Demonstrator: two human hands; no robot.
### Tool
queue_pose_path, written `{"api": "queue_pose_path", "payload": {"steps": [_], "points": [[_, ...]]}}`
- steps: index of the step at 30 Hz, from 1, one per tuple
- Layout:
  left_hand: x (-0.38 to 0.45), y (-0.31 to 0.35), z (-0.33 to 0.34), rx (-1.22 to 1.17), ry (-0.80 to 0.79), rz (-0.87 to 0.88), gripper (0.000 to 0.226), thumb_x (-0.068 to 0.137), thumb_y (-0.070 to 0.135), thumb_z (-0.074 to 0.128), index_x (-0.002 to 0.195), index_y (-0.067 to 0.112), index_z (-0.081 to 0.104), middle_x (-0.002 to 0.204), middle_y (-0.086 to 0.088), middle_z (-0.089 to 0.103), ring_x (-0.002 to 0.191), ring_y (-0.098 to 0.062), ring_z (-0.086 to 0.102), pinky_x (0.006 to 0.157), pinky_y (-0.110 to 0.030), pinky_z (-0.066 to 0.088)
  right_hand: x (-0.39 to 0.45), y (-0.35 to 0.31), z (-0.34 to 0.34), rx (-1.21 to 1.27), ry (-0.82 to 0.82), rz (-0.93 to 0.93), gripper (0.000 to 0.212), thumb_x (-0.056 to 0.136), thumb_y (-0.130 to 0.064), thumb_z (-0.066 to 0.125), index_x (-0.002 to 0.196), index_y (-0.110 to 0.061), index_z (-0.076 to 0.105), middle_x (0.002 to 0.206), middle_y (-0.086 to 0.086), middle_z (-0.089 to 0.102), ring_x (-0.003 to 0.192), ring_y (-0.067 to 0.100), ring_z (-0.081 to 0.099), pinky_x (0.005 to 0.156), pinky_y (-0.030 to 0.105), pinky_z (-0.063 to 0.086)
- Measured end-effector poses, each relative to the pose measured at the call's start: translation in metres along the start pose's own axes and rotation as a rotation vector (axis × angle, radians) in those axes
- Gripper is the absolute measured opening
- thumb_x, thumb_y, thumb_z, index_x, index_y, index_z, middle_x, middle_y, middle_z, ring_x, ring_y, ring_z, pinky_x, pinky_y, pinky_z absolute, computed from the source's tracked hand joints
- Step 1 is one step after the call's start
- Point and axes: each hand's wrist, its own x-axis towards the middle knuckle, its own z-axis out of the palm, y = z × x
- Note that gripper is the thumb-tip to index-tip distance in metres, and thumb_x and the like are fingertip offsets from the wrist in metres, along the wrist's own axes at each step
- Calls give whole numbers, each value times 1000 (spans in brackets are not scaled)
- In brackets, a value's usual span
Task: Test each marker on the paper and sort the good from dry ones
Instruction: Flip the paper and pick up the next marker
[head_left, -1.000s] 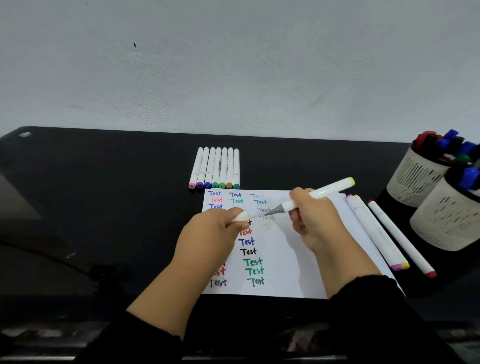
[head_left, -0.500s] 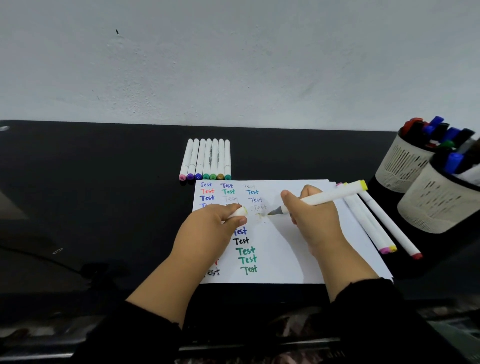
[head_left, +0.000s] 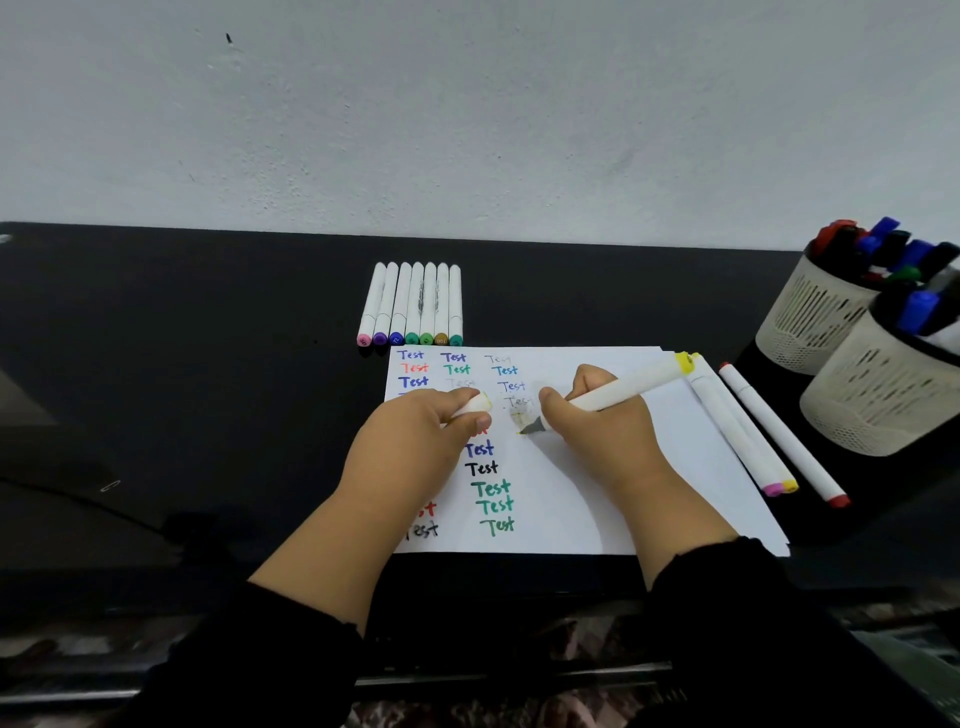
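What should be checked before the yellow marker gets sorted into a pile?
1. Marker gripped in right hand: ok.
2. Tip on the paper: ok, it meets the sheet below the faint grey words.
3. Mark readable: not ok, only a pale yellowish smudge shows, so the marker may be dry.
4. Cap ready in left hand: ok, pinched at the fingertips.
5. Row of seven above the paper and group of three to its right both in view: ok.
6. Which pile is good or dry: cannot tell.
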Motion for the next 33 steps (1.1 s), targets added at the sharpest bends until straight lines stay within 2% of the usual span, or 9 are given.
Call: {"api": "queue_pose_path", "payload": {"steps": [6,10,15,19,27,31,33], "points": [[1,0,0,21,-11,-19,45,91,46,51,134,38,46,137,8,50,113,-11,53,80,-25,43,2,1,-2,29,2,17,37,87,-17,59,65,-15,29,60,0,30,55,11,29,46,18,27],[1,1,0,31,-7,-18,45,91,46,51,135,37,46,136,9,51,111,-9,52,75,-23,40,0,2,-2,39,-24,20,38,84,-12,58,62,-16,27,57,-3,28,47,6,28,42,14,24],[0,0,1,8,-18,2,43,92,44,51,134,36,47,133,9,53,114,-10,50,83,-24,40,0,1,-3,66,46,27,39,84,-10,57,61,-16,27,55,-4,27,49,8,27,44,17,25],[0,0,3,17,-29,16,44,92,44,51,135,35,47,139,8,48,124,-11,45,91,-25,37,-1,1,-3,26,33,17,37,84,-10,57,62,-15,27,57,-1,29,53,12,28,45,19,26],[0,1,4,26,-37,15,44,92,44,51,135,35,47,139,9,47,123,-11,45,86,-22,35,-3,-1,-3,35,37,28,38,84,-8,56,61,-15,27,57,-1,28,51,11,28,42,14,26],[-1,-1,5,-7,-25,33,43,92,42,52,133,34,49,137,9,50,122,-10,46,94,-26,39,-3,-2,-4,61,84,35,37,84,-6,55,60,-15,27,55,-1,28,49,10,27,41,13,26],[-1,-1,5,-4,-23,33,43,92,42,52,134,34,49,138,10,48,124,-10,44,91,-24,38,-3,-2,-4,62,88,30,39,85,-6,55,60,-15,27,55,-2,27,49,10,27,41,13,26]]}}
